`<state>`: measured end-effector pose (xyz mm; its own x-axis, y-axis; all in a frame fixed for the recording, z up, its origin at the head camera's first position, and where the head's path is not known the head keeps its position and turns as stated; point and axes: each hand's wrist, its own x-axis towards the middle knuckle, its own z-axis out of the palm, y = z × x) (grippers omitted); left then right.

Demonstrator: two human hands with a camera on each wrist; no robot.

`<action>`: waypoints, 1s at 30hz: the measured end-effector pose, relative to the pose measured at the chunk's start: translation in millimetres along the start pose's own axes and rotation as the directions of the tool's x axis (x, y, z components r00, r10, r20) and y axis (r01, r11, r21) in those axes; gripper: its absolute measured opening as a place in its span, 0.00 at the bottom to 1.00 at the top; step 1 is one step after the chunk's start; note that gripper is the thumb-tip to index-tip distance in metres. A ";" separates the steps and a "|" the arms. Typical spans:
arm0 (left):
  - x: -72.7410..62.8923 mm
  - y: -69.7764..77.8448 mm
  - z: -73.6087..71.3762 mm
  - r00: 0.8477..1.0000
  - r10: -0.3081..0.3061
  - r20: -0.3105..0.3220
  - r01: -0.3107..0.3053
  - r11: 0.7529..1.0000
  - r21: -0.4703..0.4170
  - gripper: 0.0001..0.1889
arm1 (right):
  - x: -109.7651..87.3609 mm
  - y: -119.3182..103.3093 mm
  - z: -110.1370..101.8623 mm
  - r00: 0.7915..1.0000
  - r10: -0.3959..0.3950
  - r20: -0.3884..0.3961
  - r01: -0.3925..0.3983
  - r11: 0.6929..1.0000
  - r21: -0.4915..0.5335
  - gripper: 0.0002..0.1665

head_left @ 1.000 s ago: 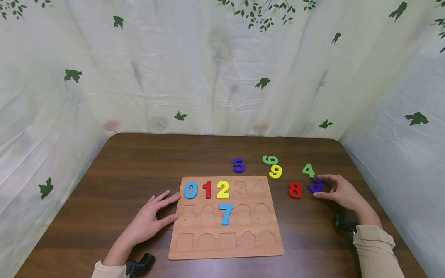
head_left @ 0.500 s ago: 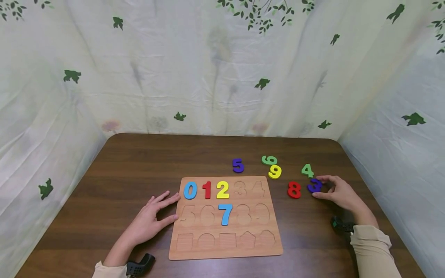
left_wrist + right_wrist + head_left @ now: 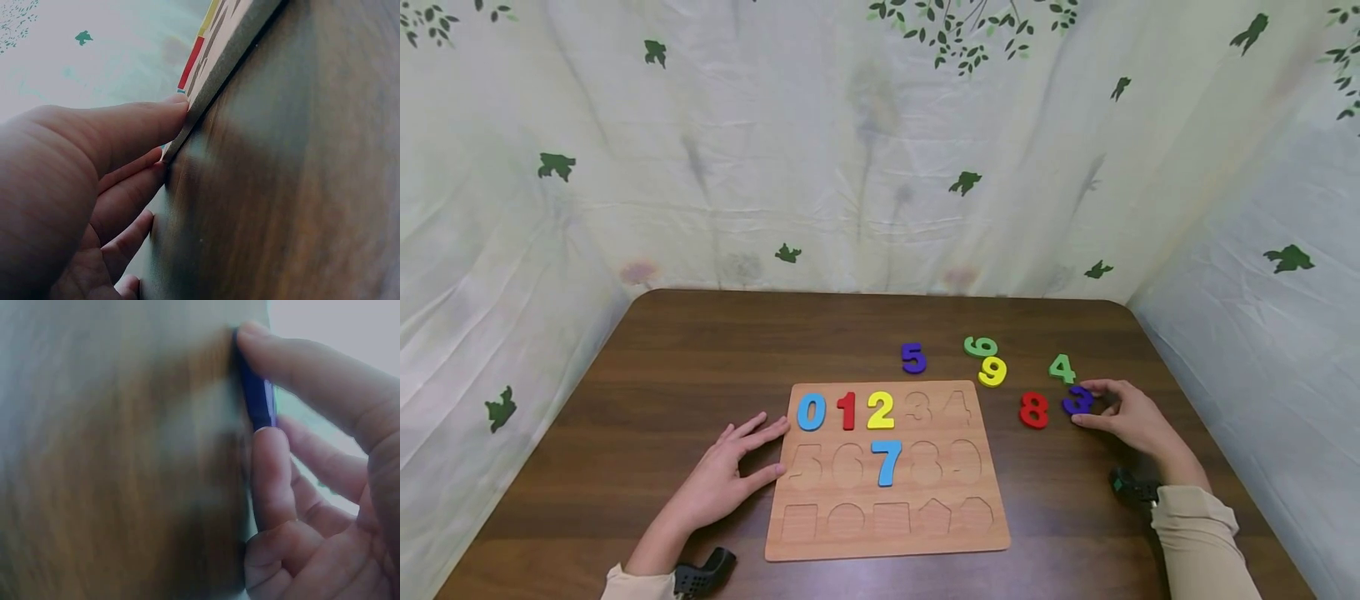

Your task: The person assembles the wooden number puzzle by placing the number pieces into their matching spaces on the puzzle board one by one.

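Observation:
A wooden number board [image 3: 820, 533] lies on the table, with a blue 0 [image 3: 804, 414], a red 1 [image 3: 847, 411], a yellow 2 [image 3: 880, 411] and a blue 7 [image 3: 887, 463] on it. My left hand [image 3: 718, 477] touches the board's left edge, fingers extended and thumb against the side. To the right of the board, my right hand [image 3: 1138, 423] pinches a purple number 3 [image 3: 1078, 401] between thumb and fingers. That piece [image 3: 256, 394] appears edge-on in the right wrist view, down at the tabletop. A red 8 [image 3: 1033, 411] and a green 4 [image 3: 1062, 369] lie close by.
Behind the board are a purple 5 [image 3: 913, 358], a green 6 [image 3: 981, 347] and a yellow 9 [image 3: 992, 372], the last two nearly touching. The brown table [image 3: 760, 333] ends at a white printed curtain [image 3: 827, 167] at the back and sides.
My right wrist and forearm have shifted slightly left, while the fingers stay at the purple number 3. The left hand and the board look unchanged.

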<state>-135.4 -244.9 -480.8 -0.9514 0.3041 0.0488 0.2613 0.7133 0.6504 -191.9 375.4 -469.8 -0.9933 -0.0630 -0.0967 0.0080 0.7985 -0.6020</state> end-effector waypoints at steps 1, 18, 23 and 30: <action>0.0 0.1 0.1 1.000 -0.003 0.002 0.003 1.000 -0.002 0.33 | 0.0 0.0 0.3 1.000 0.002 0.000 -0.002 1.000 0.001 0.42; 1.0 -2.9 1.8 1.000 0.009 0.010 -0.009 1.000 -0.012 0.32 | 1.0 1.0 0.9 1.000 0.002 0.016 -0.002 1.000 -0.006 0.43; 2.9 -4.1 2.6 1.000 0.029 0.006 -0.029 1.000 -0.009 0.32 | -0.8 -0.9 0.6 1.000 0.001 0.004 0.000 1.000 -0.027 0.43; 2.0 -3.4 2.8 1.000 0.025 0.001 -0.025 1.000 -0.005 0.32 | -4.4 -5.7 0.7 1.000 -0.019 -0.016 0.018 0.998 -0.061 0.42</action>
<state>-137.7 -245.0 -485.1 -0.9444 0.3225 0.0644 0.2844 0.7025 0.6524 -187.5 370.7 -466.4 -0.9950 -0.0686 -0.0720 -0.0173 0.8323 -0.5540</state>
